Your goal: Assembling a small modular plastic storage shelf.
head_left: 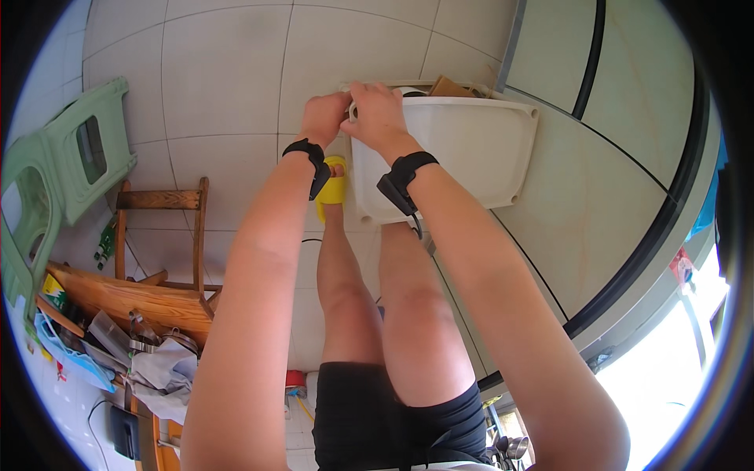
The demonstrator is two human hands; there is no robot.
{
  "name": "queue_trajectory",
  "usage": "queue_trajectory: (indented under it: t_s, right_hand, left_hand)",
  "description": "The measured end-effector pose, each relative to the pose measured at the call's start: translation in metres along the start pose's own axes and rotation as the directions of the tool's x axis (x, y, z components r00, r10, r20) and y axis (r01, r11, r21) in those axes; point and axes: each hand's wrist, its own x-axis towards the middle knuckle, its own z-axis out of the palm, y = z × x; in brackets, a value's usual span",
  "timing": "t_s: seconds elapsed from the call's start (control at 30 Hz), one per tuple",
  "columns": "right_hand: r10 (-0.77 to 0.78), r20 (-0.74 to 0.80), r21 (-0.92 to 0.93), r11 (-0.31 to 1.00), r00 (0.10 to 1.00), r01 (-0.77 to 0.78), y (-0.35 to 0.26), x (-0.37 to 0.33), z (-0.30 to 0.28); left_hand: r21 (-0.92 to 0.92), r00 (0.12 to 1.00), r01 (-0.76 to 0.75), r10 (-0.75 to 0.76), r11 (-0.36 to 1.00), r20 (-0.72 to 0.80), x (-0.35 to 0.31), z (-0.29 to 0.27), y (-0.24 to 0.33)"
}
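Note:
Both my hands meet at the far left corner of a white plastic rack, whose flat panel has rounded corners with small holes. My left hand is closed just outside that corner, its fingertips turned toward the other hand. My right hand curls over the corner with thumb and fingers bent inward. A pale rounded bit shows between the two hands; what either one pinches is hidden by the fingers. Behind the panel's far edge, a brown cardboard piece sticks up beside my right hand.
Pale green cabinet doors with dark edging stand right of the rack. At left are a green plastic stool, a wooden folding chair and a cluttered wooden table. My foot in a yellow slipper stands beside the rack.

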Motion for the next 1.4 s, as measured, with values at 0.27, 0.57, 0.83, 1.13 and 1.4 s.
queue_trajectory:
  t_s: [0.27,0.57,0.83,1.13,1.4]
  right_hand:
    - [-0.057,-0.047,0.039,0.998,0.997,0.059,0.002,0.000,0.001]
    - [-0.083,-0.087,0.002,0.996,0.993,0.084,0.002,0.000,0.001]
    - [0.010,0.043,-0.046,0.999,0.999,-0.008,-0.005,0.001,-0.003]
    - [0.011,0.047,-0.043,0.999,0.999,-0.009,-0.001,0.000,-0.003]
    - [-0.055,-0.092,0.013,0.998,0.994,0.056,-0.004,0.002,0.006]
  left_hand:
    - [-0.003,0.995,0.035,-0.035,0.999,0.098,0.003,0.001,-0.004]
    - [0.133,0.959,0.001,-0.038,0.991,0.280,0.028,-0.009,-0.001]
    - [0.074,0.965,0.030,-0.048,0.997,0.259,0.031,0.008,-0.008]
    - [0.072,0.948,0.047,-0.067,0.996,0.312,0.036,0.006,-0.005]
    - [0.052,0.962,0.077,-0.088,0.996,0.257,0.033,0.015,-0.015]
